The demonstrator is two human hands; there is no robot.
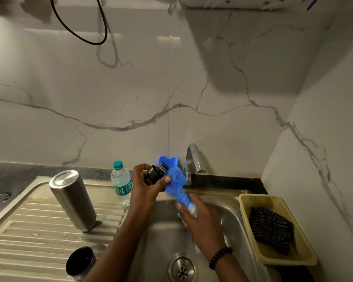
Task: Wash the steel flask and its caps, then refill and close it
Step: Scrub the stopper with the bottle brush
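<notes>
Head view: our left hand (145, 185) grips the black inner cap (154, 174), threaded end toward the right. Our right hand (200, 222) holds the blue bottle brush (177, 185), bristles touching that end.

Brushed steel flask (72, 200) on the ribbed steel drainboard (29, 237); beside it, clear plastic bottle (121, 183). Fuzzy blue brush (176, 185); glossy marble wall (130, 88).

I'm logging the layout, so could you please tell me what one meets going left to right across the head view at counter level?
Upside-down steel flask → plastic water bottle → left hand holding the black inner cap → blue bottle brush → tap → yellow basket holding a dark striped cloth.
</notes>
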